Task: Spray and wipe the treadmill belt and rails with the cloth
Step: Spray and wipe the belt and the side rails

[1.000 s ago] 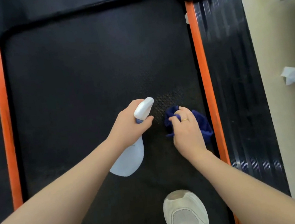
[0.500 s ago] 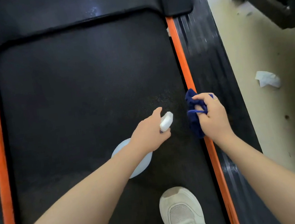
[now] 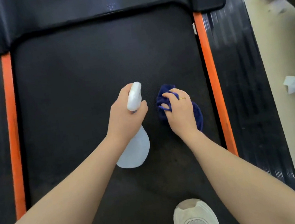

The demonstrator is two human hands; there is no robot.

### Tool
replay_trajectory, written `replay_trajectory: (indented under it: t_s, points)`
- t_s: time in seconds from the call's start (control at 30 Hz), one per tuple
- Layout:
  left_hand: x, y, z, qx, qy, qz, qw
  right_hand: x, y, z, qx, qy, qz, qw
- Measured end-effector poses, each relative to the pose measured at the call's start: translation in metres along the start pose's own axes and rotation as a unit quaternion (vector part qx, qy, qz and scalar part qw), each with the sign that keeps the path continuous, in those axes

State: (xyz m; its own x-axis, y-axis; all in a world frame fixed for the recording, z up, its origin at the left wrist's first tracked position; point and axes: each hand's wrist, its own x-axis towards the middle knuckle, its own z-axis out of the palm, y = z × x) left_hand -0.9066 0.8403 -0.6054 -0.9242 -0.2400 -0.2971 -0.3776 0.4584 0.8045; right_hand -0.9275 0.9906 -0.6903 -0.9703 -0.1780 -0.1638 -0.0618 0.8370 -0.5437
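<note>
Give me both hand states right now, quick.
Left hand: closed around the spray bottle.
Right hand: fingers curled into the blue cloth, on the treadmill belt.

A: The right hand and its blue cloth?
B: Back from the right orange rail onto the belt.
A: The left hand?
B: The spray bottle now points farther up the belt.

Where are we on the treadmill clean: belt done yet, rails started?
Done: nothing shows finished; the belt carries no clear wiped mark. In hand: the left hand grips the spray bottle over the belt, while the right hand presses the blue cloth onto it near the right orange rail. Left: probably most of the belt and both rails.
</note>
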Motion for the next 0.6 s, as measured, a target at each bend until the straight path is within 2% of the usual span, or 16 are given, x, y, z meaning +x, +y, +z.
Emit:
replay_trajectory:
  t_s: [0.07,0.17,0.23,0.33,0.4,0.5,0.57,0.6]
  points:
    - [0.01,0.003,-0.004,0.001,0.016,0.02,1.0,-0.022,0.012,-0.001,-0.07,-0.021,-0.097,0.993]
    - [0.021,0.007,-0.001,0.018,0.007,0.042,0.999,-0.043,0.029,-0.003,-0.154,-0.051,-0.242,0.957]
    - [0.028,0.007,0.003,0.031,0.004,0.039,0.999,-0.006,0.024,-0.002,-0.177,-0.022,-0.265,0.948]
    - [0.033,0.006,0.005,0.028,0.026,0.027,0.999,0.064,-0.001,0.0,-0.185,0.056,-0.193,0.962]
    - [0.031,0.007,0.003,0.024,0.023,0.027,0.999,0.064,-0.009,0.002,-0.161,0.043,-0.157,0.973]
    - [0.03,0.007,0.003,0.027,0.003,0.034,0.999,0.007,0.002,0.012,-0.123,-0.029,-0.258,0.958]
    - [0.032,0.006,0.005,0.032,0.0,0.033,0.999,-0.012,0.011,0.006,-0.137,-0.085,-0.349,0.923]
    - [0.032,0.006,0.005,0.033,0.003,0.033,0.999,-0.004,0.015,0.002,-0.149,-0.077,-0.392,0.905]
